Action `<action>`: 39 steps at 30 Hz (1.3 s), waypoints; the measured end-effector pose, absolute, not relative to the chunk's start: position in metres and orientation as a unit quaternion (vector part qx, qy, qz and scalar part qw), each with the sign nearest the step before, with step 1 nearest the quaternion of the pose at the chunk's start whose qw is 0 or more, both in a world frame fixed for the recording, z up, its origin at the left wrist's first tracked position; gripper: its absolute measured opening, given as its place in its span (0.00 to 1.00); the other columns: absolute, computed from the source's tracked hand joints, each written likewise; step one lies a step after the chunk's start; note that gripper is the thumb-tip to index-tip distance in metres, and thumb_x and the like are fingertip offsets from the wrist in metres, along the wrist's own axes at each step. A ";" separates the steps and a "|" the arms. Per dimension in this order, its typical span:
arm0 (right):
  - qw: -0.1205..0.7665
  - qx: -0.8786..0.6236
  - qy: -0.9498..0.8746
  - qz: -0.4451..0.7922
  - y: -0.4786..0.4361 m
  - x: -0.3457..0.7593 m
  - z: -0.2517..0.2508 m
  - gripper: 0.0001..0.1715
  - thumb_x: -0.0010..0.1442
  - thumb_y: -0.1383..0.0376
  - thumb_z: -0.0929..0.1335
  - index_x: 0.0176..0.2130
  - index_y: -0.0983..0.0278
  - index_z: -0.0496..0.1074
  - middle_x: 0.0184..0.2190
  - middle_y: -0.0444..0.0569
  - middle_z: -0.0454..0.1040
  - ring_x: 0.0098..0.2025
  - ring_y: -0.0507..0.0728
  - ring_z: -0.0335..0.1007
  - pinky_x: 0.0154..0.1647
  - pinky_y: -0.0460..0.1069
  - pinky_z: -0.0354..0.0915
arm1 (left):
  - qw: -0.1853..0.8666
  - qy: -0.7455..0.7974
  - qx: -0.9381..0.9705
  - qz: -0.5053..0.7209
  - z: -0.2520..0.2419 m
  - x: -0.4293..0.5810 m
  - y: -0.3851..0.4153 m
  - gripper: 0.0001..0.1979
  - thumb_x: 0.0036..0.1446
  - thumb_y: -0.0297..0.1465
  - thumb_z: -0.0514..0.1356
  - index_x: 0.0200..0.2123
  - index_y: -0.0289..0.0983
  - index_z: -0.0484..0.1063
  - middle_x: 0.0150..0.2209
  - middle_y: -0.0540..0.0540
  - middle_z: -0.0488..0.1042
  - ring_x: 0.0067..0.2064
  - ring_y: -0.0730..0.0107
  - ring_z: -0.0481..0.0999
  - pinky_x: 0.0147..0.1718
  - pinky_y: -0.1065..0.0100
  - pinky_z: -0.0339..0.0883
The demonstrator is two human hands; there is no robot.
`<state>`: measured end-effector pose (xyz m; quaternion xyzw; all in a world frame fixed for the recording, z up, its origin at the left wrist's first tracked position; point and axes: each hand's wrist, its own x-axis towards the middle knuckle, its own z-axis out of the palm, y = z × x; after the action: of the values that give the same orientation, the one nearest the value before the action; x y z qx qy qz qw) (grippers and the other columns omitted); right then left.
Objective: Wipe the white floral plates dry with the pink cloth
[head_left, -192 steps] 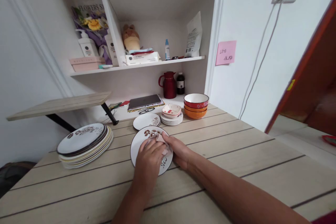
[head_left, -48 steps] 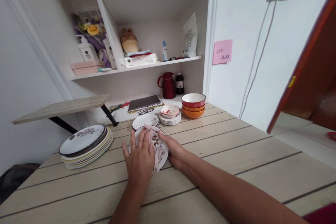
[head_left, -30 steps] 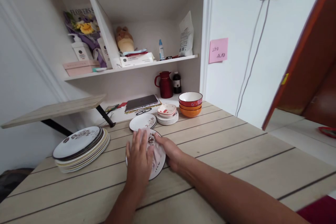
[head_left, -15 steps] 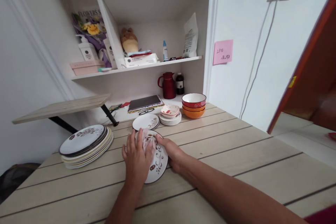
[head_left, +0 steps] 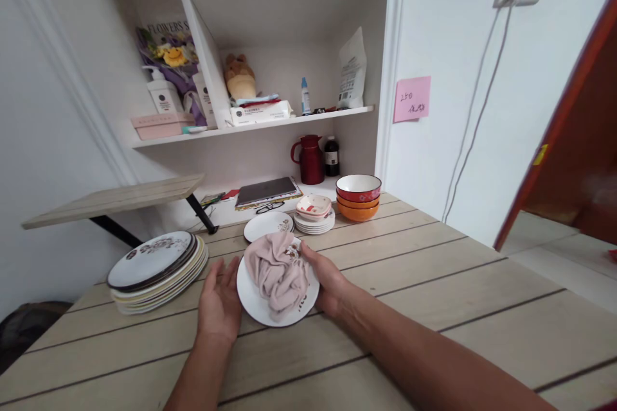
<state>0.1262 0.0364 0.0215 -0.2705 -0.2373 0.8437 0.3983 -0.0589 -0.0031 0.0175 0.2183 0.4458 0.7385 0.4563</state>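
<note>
A white plate [head_left: 250, 298] with a dark rim and brown floral decoration is tilted above the table in front of me. My right hand [head_left: 330, 282] grips its right edge, thumb on the upper face and fingers underneath. Crumpled on the plate lies a pinkish-beige cloth [head_left: 279, 273], covering much of the pattern. At the left rim is my left hand [head_left: 219, 302], open with the palm turned up; whether its fingertips touch the plate is hard to tell. Just behind sits another patterned plate [head_left: 265, 226], lying on the table.
A stack of larger plates [head_left: 159, 270] stands left, near a small raised wooden shelf [head_left: 120, 199]. Toward the back are small white dishes [head_left: 314, 225], stacked bowls [head_left: 357, 196], a laptop [head_left: 267, 190], glasses [head_left: 270, 207] and a red jug [head_left: 311, 160].
My left hand has let go of the cloth and moved left, turning palm up. The cloth now lies loose on the plate, which my right hand still holds.
</note>
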 end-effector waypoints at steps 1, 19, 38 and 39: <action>0.403 -0.263 -0.234 0.845 0.036 0.126 0.021 0.28 0.61 0.50 0.63 0.48 0.69 0.71 0.41 0.56 0.79 0.41 0.59 0.76 0.52 0.56 0.64 | 0.533 0.413 0.183 0.715 0.020 -0.057 -0.006 0.23 0.58 0.47 0.52 0.52 0.41 0.67 0.49 0.43 0.75 0.52 0.56 0.73 0.51 0.51 0.66; 0.447 -0.332 -0.379 0.739 0.054 0.147 0.022 0.28 0.55 0.49 0.68 0.51 0.57 0.64 0.38 0.46 0.78 0.37 0.57 0.74 0.42 0.54 0.68 | 0.670 0.334 0.200 0.632 0.018 -0.015 -0.011 0.24 0.57 0.28 0.58 0.57 0.31 0.65 0.48 0.37 0.77 0.49 0.56 0.76 0.53 0.55 0.67; 0.576 -0.284 -0.678 0.358 0.041 0.157 0.043 0.22 0.53 0.70 0.64 0.47 0.57 0.73 0.55 0.46 0.70 0.58 0.58 0.61 0.60 0.55 0.53 | 0.727 0.328 0.212 0.565 0.016 -0.005 -0.013 0.25 0.58 0.35 0.58 0.58 0.32 0.65 0.47 0.36 0.77 0.50 0.54 0.75 0.51 0.54 0.66; 0.538 -0.268 -0.726 0.335 0.037 0.156 0.045 0.19 0.54 0.69 0.64 0.45 0.58 0.74 0.55 0.47 0.69 0.59 0.59 0.61 0.60 0.55 0.53 | 0.721 0.322 0.208 0.578 0.016 -0.005 -0.013 0.24 0.58 0.34 0.57 0.58 0.32 0.65 0.47 0.37 0.77 0.49 0.55 0.76 0.50 0.55 0.67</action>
<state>0.1565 0.0365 0.0451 -0.2677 -0.7260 0.3351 0.5376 -0.0053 -0.0126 0.0162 0.2079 0.3217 0.5780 0.7206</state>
